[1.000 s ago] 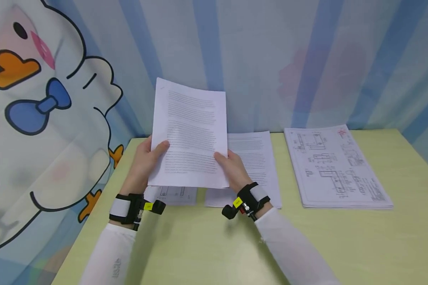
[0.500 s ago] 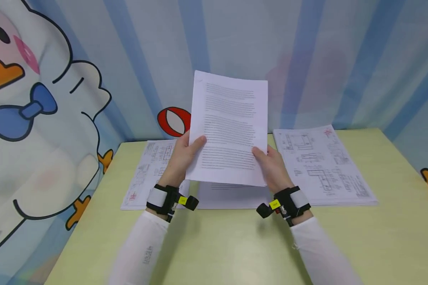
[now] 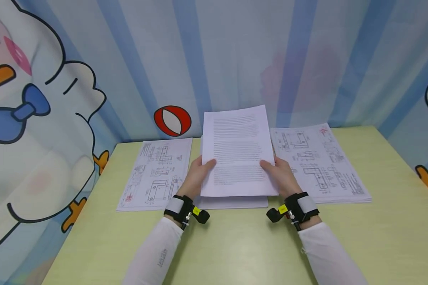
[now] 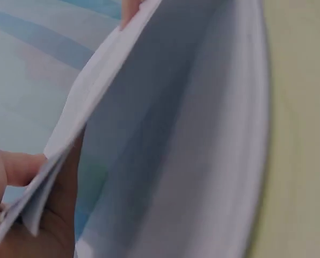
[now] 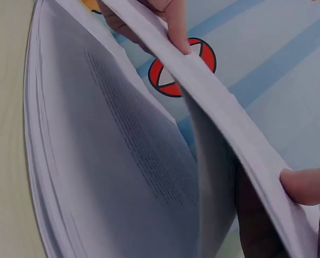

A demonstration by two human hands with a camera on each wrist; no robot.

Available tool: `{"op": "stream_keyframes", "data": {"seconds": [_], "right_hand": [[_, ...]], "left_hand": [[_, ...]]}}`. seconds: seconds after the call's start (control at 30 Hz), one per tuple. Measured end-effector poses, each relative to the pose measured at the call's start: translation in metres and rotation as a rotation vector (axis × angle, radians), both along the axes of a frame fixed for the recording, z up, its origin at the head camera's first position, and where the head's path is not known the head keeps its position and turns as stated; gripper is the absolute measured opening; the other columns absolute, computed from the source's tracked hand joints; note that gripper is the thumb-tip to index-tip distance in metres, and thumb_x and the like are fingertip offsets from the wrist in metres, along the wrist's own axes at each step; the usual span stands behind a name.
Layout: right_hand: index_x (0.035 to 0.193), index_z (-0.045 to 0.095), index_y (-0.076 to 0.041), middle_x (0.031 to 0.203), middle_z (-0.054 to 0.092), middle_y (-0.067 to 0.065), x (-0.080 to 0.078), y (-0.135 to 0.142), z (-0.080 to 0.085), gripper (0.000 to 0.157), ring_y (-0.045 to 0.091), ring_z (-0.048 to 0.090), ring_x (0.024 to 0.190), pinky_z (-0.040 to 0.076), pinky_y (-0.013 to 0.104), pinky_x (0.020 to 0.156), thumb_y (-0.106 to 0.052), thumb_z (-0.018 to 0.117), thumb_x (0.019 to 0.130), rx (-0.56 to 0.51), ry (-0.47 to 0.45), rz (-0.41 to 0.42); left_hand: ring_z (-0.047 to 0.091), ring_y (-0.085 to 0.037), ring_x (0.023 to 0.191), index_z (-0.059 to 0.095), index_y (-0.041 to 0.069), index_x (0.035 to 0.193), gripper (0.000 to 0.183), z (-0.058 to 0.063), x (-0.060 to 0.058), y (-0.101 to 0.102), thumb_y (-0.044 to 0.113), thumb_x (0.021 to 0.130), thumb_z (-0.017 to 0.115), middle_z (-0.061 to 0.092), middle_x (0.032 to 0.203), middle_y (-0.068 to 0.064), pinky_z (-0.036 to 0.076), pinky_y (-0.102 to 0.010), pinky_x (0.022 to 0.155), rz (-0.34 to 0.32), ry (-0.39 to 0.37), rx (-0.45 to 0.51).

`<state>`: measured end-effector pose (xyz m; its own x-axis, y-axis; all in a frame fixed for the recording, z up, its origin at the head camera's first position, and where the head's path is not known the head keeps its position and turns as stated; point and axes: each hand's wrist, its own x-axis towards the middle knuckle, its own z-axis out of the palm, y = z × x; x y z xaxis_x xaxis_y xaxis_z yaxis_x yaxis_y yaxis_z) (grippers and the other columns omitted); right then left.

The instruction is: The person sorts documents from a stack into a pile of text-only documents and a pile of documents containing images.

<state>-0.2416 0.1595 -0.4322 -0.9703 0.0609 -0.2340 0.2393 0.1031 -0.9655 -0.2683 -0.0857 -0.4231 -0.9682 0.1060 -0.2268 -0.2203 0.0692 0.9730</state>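
Observation:
A sheaf of printed text sheets (image 3: 237,150) is held up by both hands, tilted over a lower stack of paper (image 3: 232,202) in the middle of the table. My left hand (image 3: 197,176) grips its left edge, thumb on the front and fingers behind. On the opposite edge my right hand (image 3: 281,176) pinches it the same way. Seen from the right wrist, the held sheets (image 5: 219,129) slant above the printed top page of the stack (image 5: 111,161). The left wrist view shows a gap between the held sheets (image 4: 95,80) and the stack (image 4: 203,161).
Left of the middle stack lies a pile of technical drawings (image 3: 157,174), and another drawing pile (image 3: 317,166) lies to the right. Behind the light green table (image 3: 235,245) hangs a blue striped curtain (image 3: 232,51) with cartoon figures.
Both hands have carried the sheaf rightward from over the left drawings, then lowered it over the middle stack. The left drawing pile is now uncovered. The camera view has shifted slightly.

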Motion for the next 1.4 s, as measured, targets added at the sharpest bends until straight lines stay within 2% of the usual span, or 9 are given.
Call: {"op": "stream_keyframes", "data": {"seconds": [0.1, 0.3, 0.43, 0.6, 0.7, 0.8, 1.0, 1.13, 1.4], "right_hand": [[0.136, 0.046, -0.008, 0.117, 0.062, 0.016, -0.002, -0.004, 0.000, 0.049, 0.014, 0.062, 0.082, 0.050, 0.027, 0.067, -0.032, 0.053, 0.093, 0.057, 0.008, 0.029], [0.132, 0.048, -0.003, 0.115, 0.063, 0.022, -0.005, -0.016, 0.003, 0.046, 0.016, 0.063, 0.077, 0.051, 0.026, 0.060, -0.024, 0.054, 0.091, 0.192, 0.030, 0.088], [0.136, 0.044, -0.001, 0.122, 0.060, 0.023, -0.007, -0.020, -0.002, 0.051, 0.028, 0.063, 0.093, 0.053, 0.034, 0.073, -0.021, 0.055, 0.090, 0.285, 0.003, 0.076], [0.144, 0.031, 0.001, 0.129, 0.053, 0.027, -0.007, -0.018, -0.011, 0.063, 0.037, 0.058, 0.108, 0.050, 0.047, 0.089, -0.018, 0.056, 0.089, 0.342, -0.014, 0.062], [0.143, 0.033, 0.001, 0.119, 0.057, 0.026, -0.006, -0.016, -0.011, 0.062, 0.034, 0.060, 0.097, 0.053, 0.041, 0.076, -0.020, 0.056, 0.089, 0.422, 0.007, 0.060], [0.138, 0.042, 0.002, 0.111, 0.061, 0.024, -0.004, -0.015, -0.007, 0.056, 0.030, 0.060, 0.088, 0.048, 0.032, 0.063, -0.022, 0.055, 0.089, 0.547, 0.043, 0.077], [0.125, 0.058, 0.001, 0.117, 0.065, 0.023, 0.002, -0.017, -0.001, 0.045, 0.030, 0.063, 0.087, 0.044, 0.029, 0.055, -0.027, 0.052, 0.090, 0.738, 0.052, 0.090], [0.117, 0.064, 0.001, 0.107, 0.068, 0.022, 0.005, -0.018, 0.001, 0.040, 0.027, 0.062, 0.076, 0.039, 0.027, 0.047, -0.027, 0.051, 0.091, 0.795, 0.035, 0.100], [0.123, 0.060, 0.000, 0.111, 0.067, 0.021, 0.006, -0.025, 0.009, 0.041, 0.029, 0.063, 0.079, 0.041, 0.028, 0.049, -0.027, 0.050, 0.093, 0.825, 0.165, 0.061]], "left_hand": [[0.060, -0.021, 0.100, 0.050, 0.022, 0.129, 0.037, -0.014, -0.001, -0.004, 0.023, 0.093, 0.053, 0.064, 0.113, -0.005, 0.048, -0.037, 0.085, 0.022, -0.016, -0.047], [0.048, -0.023, 0.122, 0.039, 0.016, 0.140, 0.050, -0.025, -0.002, -0.009, 0.020, 0.092, 0.053, 0.053, 0.131, -0.007, 0.032, -0.046, 0.110, 0.035, -0.029, -0.256], [0.054, -0.027, 0.116, 0.039, 0.010, 0.140, 0.054, -0.024, -0.003, -0.012, 0.018, 0.090, 0.057, 0.055, 0.130, -0.013, 0.039, -0.047, 0.104, 0.033, 0.015, -0.336], [0.062, -0.025, 0.091, 0.040, 0.006, 0.139, 0.057, -0.021, -0.004, -0.020, 0.019, 0.087, 0.061, 0.061, 0.115, -0.014, 0.051, -0.037, 0.080, 0.055, 0.057, -0.462], [0.059, -0.022, 0.086, 0.040, 0.004, 0.140, 0.059, -0.018, -0.004, -0.026, 0.019, 0.087, 0.061, 0.059, 0.108, -0.012, 0.047, -0.029, 0.068, 0.072, 0.076, -0.537], [0.054, -0.022, 0.087, 0.043, 0.002, 0.138, 0.058, -0.016, -0.003, -0.032, 0.018, 0.086, 0.061, 0.057, 0.105, -0.012, 0.043, -0.027, 0.067, 0.067, 0.082, -0.567], [0.054, -0.024, 0.100, 0.047, 0.005, 0.137, 0.053, -0.015, -0.004, -0.039, 0.023, 0.088, 0.058, 0.058, 0.116, -0.011, 0.047, -0.036, 0.087, 0.015, 0.037, -0.543], [0.053, -0.023, 0.108, 0.046, 0.006, 0.138, 0.053, -0.017, -0.007, -0.041, 0.030, 0.091, 0.054, 0.056, 0.127, -0.011, 0.045, -0.041, 0.097, 0.000, 0.028, -0.576], [0.055, -0.024, 0.087, 0.052, 0.010, 0.132, 0.043, -0.004, 0.000, -0.067, 0.029, 0.093, 0.050, 0.058, 0.111, -0.011, 0.044, -0.030, 0.069, 0.064, 0.142, -0.651]]}}
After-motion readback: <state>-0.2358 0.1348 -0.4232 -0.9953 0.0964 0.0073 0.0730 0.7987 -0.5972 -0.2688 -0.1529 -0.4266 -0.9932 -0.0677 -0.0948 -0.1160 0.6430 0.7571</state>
